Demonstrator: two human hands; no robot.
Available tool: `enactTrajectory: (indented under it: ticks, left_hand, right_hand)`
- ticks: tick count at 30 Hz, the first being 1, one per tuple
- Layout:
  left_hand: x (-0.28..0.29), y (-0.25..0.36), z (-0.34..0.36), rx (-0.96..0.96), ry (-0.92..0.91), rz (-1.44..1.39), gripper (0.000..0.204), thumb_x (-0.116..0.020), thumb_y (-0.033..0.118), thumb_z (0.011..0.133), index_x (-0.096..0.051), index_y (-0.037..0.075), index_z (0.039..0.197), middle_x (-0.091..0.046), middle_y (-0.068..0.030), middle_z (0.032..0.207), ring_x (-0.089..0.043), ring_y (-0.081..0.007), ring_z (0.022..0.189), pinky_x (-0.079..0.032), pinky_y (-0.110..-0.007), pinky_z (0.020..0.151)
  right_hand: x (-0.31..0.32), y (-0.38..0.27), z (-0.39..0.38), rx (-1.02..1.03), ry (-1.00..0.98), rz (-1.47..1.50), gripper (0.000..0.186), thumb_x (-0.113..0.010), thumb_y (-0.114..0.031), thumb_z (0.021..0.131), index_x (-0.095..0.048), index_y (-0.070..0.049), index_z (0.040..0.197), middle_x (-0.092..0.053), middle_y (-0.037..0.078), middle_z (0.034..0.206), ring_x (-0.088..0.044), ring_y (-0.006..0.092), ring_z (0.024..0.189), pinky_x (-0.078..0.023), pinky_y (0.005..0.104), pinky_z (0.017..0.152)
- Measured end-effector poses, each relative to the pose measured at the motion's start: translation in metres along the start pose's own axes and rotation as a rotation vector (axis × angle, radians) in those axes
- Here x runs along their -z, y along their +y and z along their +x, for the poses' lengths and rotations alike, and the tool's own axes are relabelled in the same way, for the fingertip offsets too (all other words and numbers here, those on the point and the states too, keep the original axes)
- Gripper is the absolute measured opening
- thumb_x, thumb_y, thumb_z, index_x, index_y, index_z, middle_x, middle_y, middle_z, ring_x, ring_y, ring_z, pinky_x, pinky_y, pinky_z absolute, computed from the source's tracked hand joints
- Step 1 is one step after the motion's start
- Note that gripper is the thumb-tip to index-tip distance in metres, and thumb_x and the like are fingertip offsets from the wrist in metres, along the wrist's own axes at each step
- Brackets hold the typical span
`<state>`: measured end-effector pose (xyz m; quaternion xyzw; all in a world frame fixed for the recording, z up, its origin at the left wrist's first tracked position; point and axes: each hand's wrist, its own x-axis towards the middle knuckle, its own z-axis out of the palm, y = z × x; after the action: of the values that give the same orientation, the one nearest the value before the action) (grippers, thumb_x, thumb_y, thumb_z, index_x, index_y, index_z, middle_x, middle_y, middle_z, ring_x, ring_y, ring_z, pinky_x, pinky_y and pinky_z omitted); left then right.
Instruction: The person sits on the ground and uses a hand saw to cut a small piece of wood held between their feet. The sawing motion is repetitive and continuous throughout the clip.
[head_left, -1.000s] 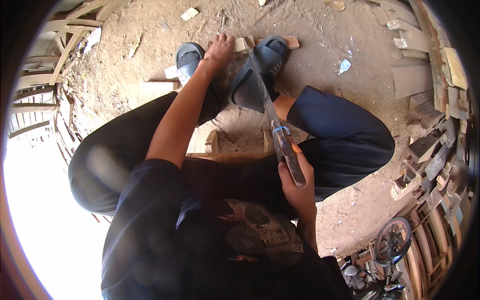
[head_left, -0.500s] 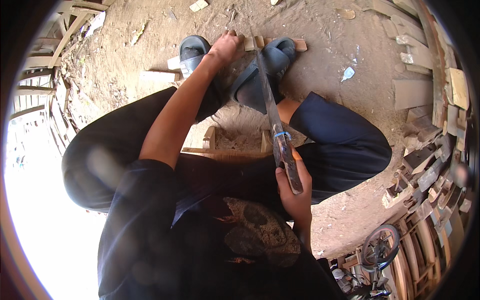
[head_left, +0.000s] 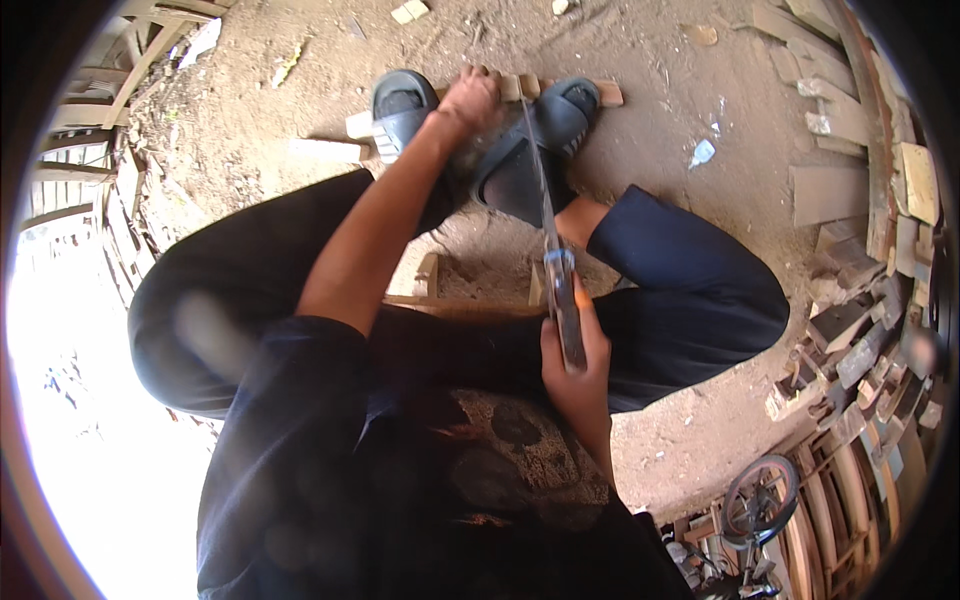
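A narrow wooden strip (head_left: 609, 94) lies across the ground at my feet, partly under the grey slide sandals (head_left: 568, 116). My left hand (head_left: 471, 102) is closed over the strip between the two sandals, fingers curled on its far side. In my right hand (head_left: 583, 362) is a handsaw (head_left: 567, 325), gripped by its worn handle, which has a blue tie at the blade end. The thin blade points away from me, past the right sandal, and its far end meets the strip just right of my left hand.
Below my legs shows a low wooden seat (head_left: 460, 304). A wood offcut (head_left: 328, 150) lies left of the left sandal. Stacked scrap timber (head_left: 860, 350) lines the right side, with a bicycle wheel (head_left: 760, 497) at lower right. A pale scrap (head_left: 702, 153) rests on the dirt.
My right hand and the saw handle have shifted slightly left and away from me, and the blade now looks narrower. My left hand stays on the strip. The whole view has shifted a little.
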<state>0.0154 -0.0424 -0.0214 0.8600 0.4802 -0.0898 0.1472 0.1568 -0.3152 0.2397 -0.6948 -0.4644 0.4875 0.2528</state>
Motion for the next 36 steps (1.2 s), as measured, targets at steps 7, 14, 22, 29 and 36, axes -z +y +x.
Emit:
enactTrajectory:
  ticks: [7, 14, 22, 29, 36]
  left_hand:
    - [0.015, 0.008, -0.009, 0.216, -0.099, -0.124, 0.063, -0.06, 0.038, 0.083, -0.042, -0.001, 0.129, -0.048, -0.0194, 0.131, -0.048, -0.0374, 0.12, -0.041, -0.043, 0.1]
    - [0.015, 0.007, -0.004, 0.185, -0.092, -0.099, 0.06, -0.061, 0.044, 0.082, -0.047, 0.004, 0.123, -0.055, -0.0174, 0.123, -0.052, -0.0339, 0.116, -0.04, -0.044, 0.099]
    - [0.007, -0.002, 0.002, 0.208, -0.045, -0.104, 0.054, -0.061, 0.034, 0.082, -0.048, 0.003, 0.124, -0.055, -0.015, 0.125, -0.051, -0.0314, 0.118, -0.039, -0.045, 0.098]
    - [0.014, 0.003, -0.005, 0.198, -0.071, -0.093, 0.047, -0.059, 0.025, 0.081, -0.049, 0.003, 0.121, -0.056, -0.0155, 0.122, -0.052, -0.0311, 0.117, -0.041, -0.044, 0.097]
    - [0.013, 0.0, -0.004, 0.176, -0.099, -0.048, 0.049, -0.062, 0.021, 0.079, -0.047, 0.003, 0.121, -0.056, -0.0158, 0.121, -0.052, -0.0308, 0.117, -0.042, -0.044, 0.096]
  right_hand:
    - [0.013, -0.01, -0.013, 0.05, -0.014, -0.088, 0.058, -0.052, 0.0, 0.084, -0.036, 0.0, 0.139, -0.063, 0.024, 0.1, -0.068, 0.03, 0.084, -0.05, 0.0311, 0.071]
    - [0.019, -0.024, -0.016, 0.061, 0.035, -0.084, 0.05, -0.054, 0.0, 0.084, -0.043, 0.002, 0.133, -0.063, 0.021, 0.086, -0.068, 0.0269, 0.078, -0.048, 0.0308, 0.069]
    - [0.012, -0.002, 0.026, -0.013, 0.01, 0.073, 0.047, -0.054, 0.001, 0.084, -0.046, 0.002, 0.13, -0.065, 0.018, 0.098, -0.066, 0.0256, 0.092, -0.048, 0.0306, 0.08]
    - [0.016, -0.011, -0.003, -0.033, 0.017, -0.044, 0.05, -0.052, 0.001, 0.085, -0.044, 0.0, 0.134, -0.064, 0.017, 0.101, -0.064, 0.0191, 0.093, -0.047, 0.0286, 0.081]
    - [0.019, -0.012, -0.017, 0.068, 0.04, -0.094, 0.05, -0.05, 0.001, 0.084, -0.043, 0.001, 0.134, -0.064, 0.022, 0.105, -0.067, 0.0296, 0.095, -0.049, 0.0314, 0.08]
